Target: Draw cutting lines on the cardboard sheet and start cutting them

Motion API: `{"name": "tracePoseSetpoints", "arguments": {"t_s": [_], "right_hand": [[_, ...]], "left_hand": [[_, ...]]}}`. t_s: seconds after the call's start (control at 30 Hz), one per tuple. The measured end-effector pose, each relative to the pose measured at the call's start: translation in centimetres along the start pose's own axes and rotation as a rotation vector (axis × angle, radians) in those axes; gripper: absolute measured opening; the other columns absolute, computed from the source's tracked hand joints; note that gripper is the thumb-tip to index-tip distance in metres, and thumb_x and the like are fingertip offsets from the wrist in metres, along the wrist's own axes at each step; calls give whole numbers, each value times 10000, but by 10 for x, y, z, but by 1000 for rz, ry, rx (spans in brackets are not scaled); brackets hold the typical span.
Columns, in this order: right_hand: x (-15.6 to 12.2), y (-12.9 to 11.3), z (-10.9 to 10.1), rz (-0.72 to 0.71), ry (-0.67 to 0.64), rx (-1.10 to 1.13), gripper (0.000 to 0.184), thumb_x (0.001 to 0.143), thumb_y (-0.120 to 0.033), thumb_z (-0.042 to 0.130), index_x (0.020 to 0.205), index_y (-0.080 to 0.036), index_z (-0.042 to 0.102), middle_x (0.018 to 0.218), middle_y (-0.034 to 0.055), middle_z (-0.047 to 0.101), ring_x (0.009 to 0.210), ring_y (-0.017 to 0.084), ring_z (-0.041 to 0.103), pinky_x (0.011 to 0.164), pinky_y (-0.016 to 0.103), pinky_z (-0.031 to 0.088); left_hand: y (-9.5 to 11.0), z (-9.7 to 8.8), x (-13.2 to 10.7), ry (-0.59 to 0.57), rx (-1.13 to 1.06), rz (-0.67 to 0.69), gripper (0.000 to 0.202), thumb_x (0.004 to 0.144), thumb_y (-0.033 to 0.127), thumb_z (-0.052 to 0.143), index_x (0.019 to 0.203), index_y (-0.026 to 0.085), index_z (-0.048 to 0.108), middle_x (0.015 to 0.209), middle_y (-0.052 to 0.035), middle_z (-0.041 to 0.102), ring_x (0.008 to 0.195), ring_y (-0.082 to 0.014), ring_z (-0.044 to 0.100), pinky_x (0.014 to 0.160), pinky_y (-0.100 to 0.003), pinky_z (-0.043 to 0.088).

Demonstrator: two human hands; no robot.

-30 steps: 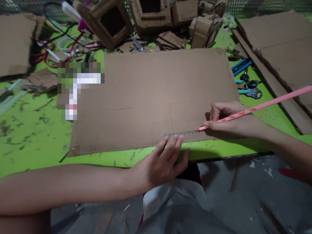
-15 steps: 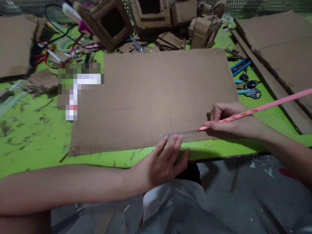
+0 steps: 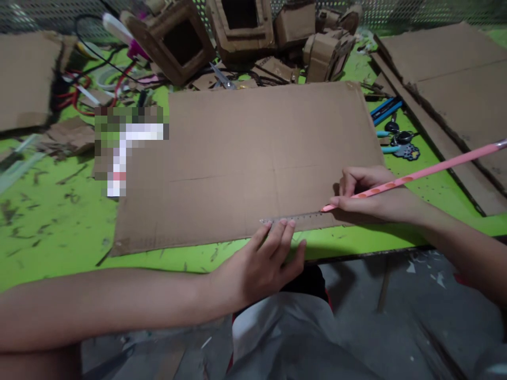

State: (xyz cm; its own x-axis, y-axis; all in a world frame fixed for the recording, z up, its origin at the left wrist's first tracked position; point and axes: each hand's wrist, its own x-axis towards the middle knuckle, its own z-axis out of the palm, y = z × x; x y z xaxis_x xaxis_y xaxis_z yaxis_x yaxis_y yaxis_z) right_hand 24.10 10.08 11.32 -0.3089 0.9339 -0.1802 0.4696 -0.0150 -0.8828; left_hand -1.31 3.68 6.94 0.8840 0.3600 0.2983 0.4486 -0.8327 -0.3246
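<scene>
A large flat sheet of brown cardboard (image 3: 222, 137) lies in front of me, with faint drawn lines and creases across its middle. My left hand (image 3: 269, 258) rests at its near edge, its fingers stretched out and pressing down on a small clear ruler (image 3: 307, 217). Pinched in my right hand (image 3: 362, 192) is a pink pencil (image 3: 428, 174) with orange grip dimples. The pencil's tip touches the cardboard by the ruler's right end. My left fingertips cover the ruler's lower middle part.
Cardboard box shapes (image 3: 241, 45) stand along the back among scraps. At the right are a blue cutter (image 3: 386, 110), turquoise-handled scissors (image 3: 390, 150) and more cardboard sheets (image 3: 467, 58). Cables and a pixelated patch (image 3: 130, 150) lie left. Shavings litter the green table (image 3: 51, 211).
The view has shifted slightly. Both hands, the ruler and the pencil keep about the same places on the cardboard.
</scene>
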Motion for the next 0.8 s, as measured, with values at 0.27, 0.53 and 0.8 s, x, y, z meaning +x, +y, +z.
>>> {"name": "tracePoseSetpoints", "arguments": {"t_s": [0.27, 0.53, 0.8], "right_hand": [[17, 6, -8, -98, 246, 238, 358, 774, -388, 709, 623, -204, 442, 494, -58, 478, 434, 55, 410, 414, 219, 287], [39, -8, -3, -134, 236, 291, 390, 750, -414, 729, 642, -208, 416, 504, -75, 445, 433, 47, 404, 411, 208, 286], [41, 6, 3, -219, 255, 389, 294, 778, -375, 702, 700, -209, 473, 524, -64, 498, 440, 58, 421, 407, 214, 294]], "left_hand": [[-7, -4, 8, 5, -51, -45, 402, 867, 253, 565, 1251, 142, 529, 1126, -82, 656, 1057, -231, 595, 956, -400, 453], [-42, -6, 26, -155, -408, -2, 741, 839, 698, 404, 1250, 96, 534, 1431, -197, 446, 1364, -354, 345, 1128, -542, 245], [-69, 16, 39, -137, -565, 108, 632, 888, 612, 416, 1364, 198, 465, 1471, -127, 417, 1400, -317, 295, 1135, -567, 192]]}}
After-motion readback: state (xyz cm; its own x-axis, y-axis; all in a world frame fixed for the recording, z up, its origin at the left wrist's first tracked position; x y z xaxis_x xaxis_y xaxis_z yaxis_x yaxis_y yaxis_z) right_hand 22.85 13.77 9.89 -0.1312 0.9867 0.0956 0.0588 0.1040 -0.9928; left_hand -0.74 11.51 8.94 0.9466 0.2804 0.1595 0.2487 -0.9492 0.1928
